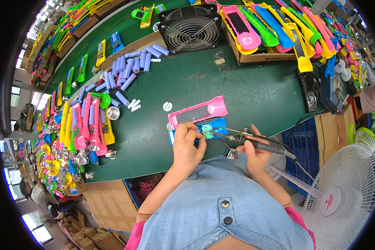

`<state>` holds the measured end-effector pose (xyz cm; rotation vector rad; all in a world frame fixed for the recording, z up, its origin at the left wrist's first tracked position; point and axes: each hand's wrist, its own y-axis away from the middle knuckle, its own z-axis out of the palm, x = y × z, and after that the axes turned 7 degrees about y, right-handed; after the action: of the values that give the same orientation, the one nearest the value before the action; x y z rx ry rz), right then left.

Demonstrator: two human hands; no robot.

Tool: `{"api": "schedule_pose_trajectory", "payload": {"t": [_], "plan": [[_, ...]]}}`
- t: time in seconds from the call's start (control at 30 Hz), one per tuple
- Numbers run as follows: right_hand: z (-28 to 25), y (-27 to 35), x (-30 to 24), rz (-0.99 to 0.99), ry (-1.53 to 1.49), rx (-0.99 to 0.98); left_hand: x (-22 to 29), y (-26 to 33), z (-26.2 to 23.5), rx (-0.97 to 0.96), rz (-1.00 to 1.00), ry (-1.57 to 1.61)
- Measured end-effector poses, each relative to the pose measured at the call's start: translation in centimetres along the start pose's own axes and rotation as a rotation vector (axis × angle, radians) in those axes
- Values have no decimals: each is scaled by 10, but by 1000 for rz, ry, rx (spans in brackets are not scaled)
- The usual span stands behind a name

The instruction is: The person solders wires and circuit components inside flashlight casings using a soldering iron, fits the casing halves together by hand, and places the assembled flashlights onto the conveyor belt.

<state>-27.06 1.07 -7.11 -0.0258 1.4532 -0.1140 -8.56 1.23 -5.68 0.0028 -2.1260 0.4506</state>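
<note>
Gripping the soldering iron (260, 145) in the right hand (256, 159) with its tip at the green circuit board (207, 131) in the blue casing (221, 123), centre of frame, and poising the left hand (187, 146), fingertips pinched narrow, over the casing's left part, presumably for steadiness, with any held piece too hidden to tell

Pink sleeves (298, 219) flank a pale blue denim garment (196, 200) with two round buttons (228, 221).
</note>
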Motion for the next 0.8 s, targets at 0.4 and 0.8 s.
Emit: {"api": "schedule_pose_trajectory", "payload": {"t": [0.4, 0.8], "plan": [[-15, -2, 4, -181, 326, -54, 2, -10, -5, -132, -26, -89], [-15, -3, 3, -239, 338, -78, -19, 0, -88, -809, 606, -600]]}}
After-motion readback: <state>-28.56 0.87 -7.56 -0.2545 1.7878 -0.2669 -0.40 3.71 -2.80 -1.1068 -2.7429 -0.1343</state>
